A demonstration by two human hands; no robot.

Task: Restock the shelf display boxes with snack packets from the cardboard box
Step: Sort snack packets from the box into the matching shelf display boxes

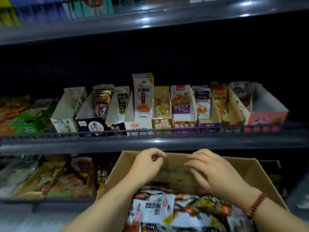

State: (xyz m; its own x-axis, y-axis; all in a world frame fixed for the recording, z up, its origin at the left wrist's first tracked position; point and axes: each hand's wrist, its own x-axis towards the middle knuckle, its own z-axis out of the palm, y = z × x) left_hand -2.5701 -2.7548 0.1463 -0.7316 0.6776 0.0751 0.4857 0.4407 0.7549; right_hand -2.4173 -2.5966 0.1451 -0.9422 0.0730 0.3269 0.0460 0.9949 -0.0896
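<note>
Head view: your left hand (pixel 147 164) and right hand (pixel 215 171) hover inside the open cardboard box (pixel 260 173), above the heap of snack packets (pixel 167 213). The left's fingers are loosely curled and the right's nearly straight, neither holding anything (a red bracelet (pixel 255 205) circles the right wrist). The shelf display boxes (pixel 167 114) stand in a row on the shelf above, behind a wire rail (pixel 100 132).

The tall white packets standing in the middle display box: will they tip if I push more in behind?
Probably. The tall white packets stand well above their display box, so they may topple forward. They look thin and floppy, likely light.
</note>
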